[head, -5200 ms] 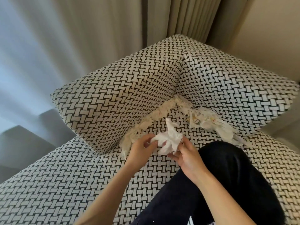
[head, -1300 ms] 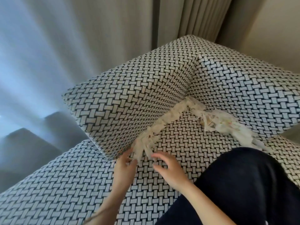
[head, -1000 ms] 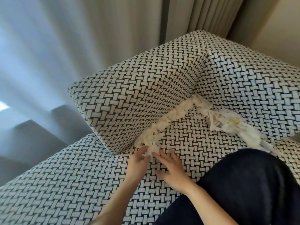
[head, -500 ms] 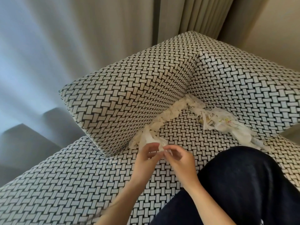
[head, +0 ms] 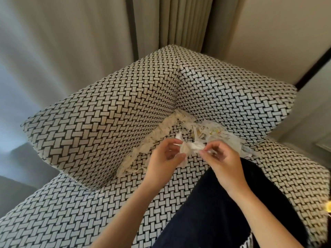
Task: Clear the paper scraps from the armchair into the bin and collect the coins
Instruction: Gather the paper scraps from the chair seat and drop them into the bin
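White crumpled paper scraps [head: 220, 135] lie heaped in the armchair [head: 100, 126] seat's rear creases, trailing along both cushions; one wad [head: 192, 147] is lifted just above the seat.

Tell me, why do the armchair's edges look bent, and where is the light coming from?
Head view: the wide-angle lens bows the armchair outward; soft daylight glows through the curtain at left, with no glare; the left hand, right hand and paper scraps between them look slightly blurred.

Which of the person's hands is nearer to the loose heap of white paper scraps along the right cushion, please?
Right. The right hand sits directly in front of the heap of white paper scraps; the left hand is farther left.
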